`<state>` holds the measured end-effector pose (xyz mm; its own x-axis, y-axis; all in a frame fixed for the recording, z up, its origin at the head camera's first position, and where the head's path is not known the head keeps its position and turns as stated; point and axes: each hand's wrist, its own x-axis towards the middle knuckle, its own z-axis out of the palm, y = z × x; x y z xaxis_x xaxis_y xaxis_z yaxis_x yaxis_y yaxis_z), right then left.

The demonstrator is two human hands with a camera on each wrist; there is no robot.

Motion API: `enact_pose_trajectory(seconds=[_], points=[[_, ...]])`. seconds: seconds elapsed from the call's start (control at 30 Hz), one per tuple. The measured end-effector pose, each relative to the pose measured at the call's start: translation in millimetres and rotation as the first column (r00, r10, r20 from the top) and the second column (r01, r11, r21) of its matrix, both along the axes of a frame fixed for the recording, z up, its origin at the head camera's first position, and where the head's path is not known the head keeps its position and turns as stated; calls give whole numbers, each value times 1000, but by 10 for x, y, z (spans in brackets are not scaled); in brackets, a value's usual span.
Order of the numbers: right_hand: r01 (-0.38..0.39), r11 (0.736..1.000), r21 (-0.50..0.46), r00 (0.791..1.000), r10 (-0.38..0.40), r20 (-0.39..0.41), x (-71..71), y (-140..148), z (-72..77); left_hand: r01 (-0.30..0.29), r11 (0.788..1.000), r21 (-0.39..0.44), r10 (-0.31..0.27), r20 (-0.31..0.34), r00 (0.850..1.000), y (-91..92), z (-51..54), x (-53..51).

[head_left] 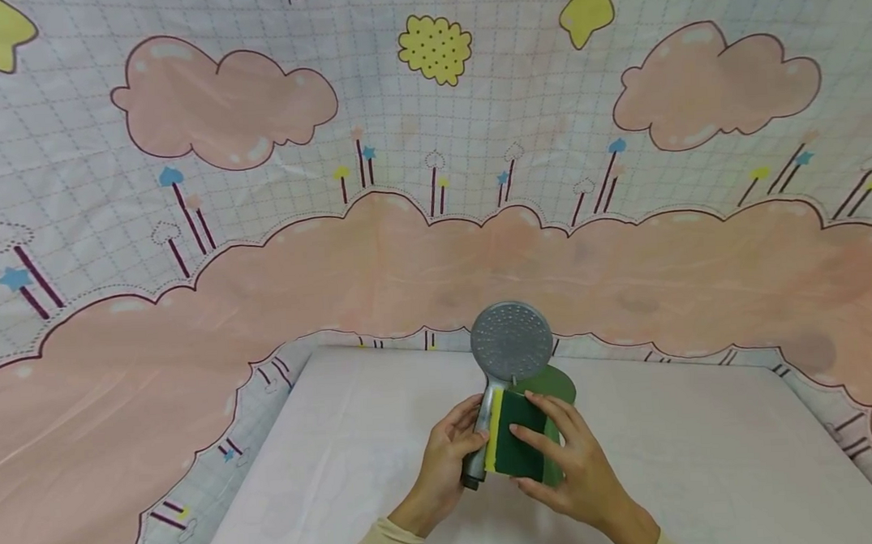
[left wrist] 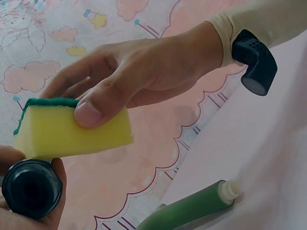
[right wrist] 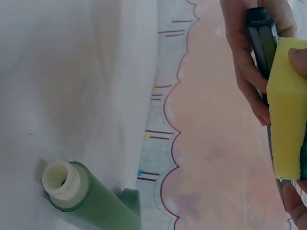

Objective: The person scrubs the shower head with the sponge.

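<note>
My left hand grips the handle of a grey shower head, whose round nozzle face points up toward the head camera. In the left wrist view the handle's dark hollow end faces the camera. My right hand pinches a scrubbing sponge with a yellow body and dark green scouring side. The sponge's yellow side lies against the shower head's handle. Behind the sponge, a green thing with a rounded head lies on the table; its handle ends in a pale hollow neck.
A white-covered table stretches beneath both hands. Behind it and along its sides hangs a cloth printed with clouds and stars. A black device is worn at the right wrist.
</note>
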<state>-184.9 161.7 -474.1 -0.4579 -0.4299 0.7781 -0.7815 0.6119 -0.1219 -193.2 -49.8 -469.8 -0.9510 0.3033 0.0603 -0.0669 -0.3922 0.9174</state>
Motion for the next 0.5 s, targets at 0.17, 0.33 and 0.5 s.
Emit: enact_pose_trajectory(seconds=[0.17, 0.33, 0.5], points=[[46, 999, 25, 998, -47, 43, -6, 28, 4, 0, 1000, 8, 0, 16, 1000, 28, 5, 8], [57, 998, 31, 997, -59, 57, -3, 25, -1, -2, 1000, 5, 2, 30, 1000, 38, -7, 31], [40, 999, 34, 998, -42, 57, -12, 5, 22, -9, 1000, 9, 9, 36, 999, 38, 10, 8]])
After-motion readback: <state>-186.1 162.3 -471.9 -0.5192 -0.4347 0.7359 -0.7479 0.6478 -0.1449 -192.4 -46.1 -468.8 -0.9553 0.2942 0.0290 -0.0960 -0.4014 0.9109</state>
